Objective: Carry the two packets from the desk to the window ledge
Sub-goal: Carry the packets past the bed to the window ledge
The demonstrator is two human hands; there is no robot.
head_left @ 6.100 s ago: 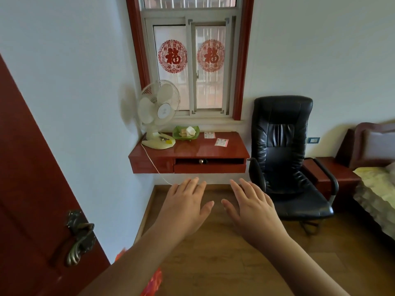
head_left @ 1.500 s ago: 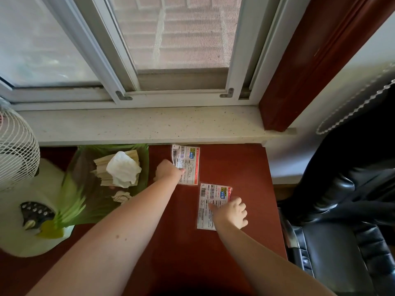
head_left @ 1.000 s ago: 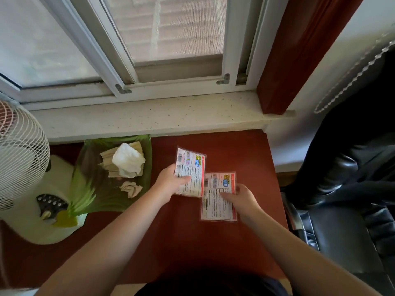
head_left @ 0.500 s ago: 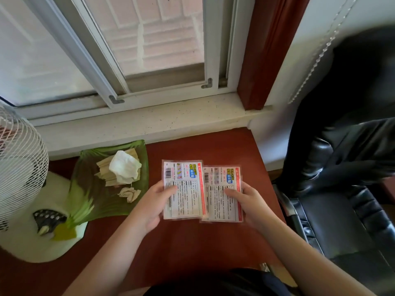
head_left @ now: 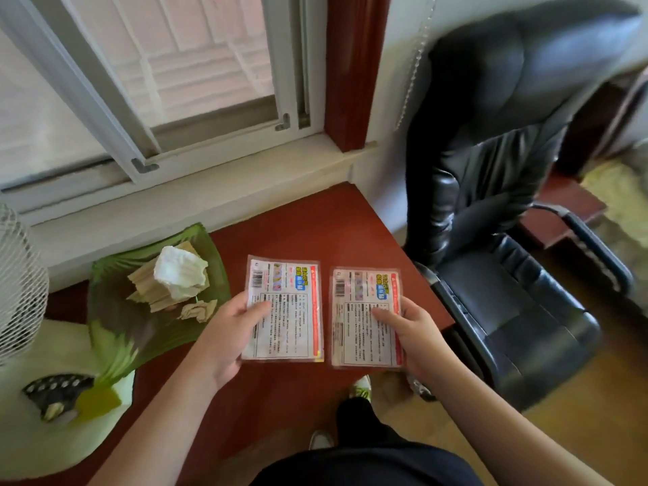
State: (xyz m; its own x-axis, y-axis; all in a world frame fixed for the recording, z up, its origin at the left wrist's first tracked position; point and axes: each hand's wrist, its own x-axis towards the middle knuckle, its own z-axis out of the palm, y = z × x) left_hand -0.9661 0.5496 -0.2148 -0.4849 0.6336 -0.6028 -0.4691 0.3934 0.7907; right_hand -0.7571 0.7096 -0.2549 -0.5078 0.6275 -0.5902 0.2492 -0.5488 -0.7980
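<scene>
Two flat white packets with red edges and barcodes are held side by side above the red desk (head_left: pixel 308 226). My left hand (head_left: pixel 228 335) grips the left packet (head_left: pixel 291 310) by its lower left, thumb on its face. My right hand (head_left: pixel 417 338) grips the right packet (head_left: pixel 361 310) by its lower right side. A small gap separates the packets. The pale stone window ledge (head_left: pixel 196 201) runs behind the desk, under the window frame.
A green leaf-shaped tray (head_left: pixel 115 327) with folded papers and a tissue sits on the desk's left. A white desk fan (head_left: pixel 21 310) stands at the far left. A black office chair (head_left: pixel 501 240) is close on the right. My feet show on the wood floor.
Both packets left the desk and are lifted in my hands. In the last half second they moved apart from overlapping, and the view swung right toward the chair.
</scene>
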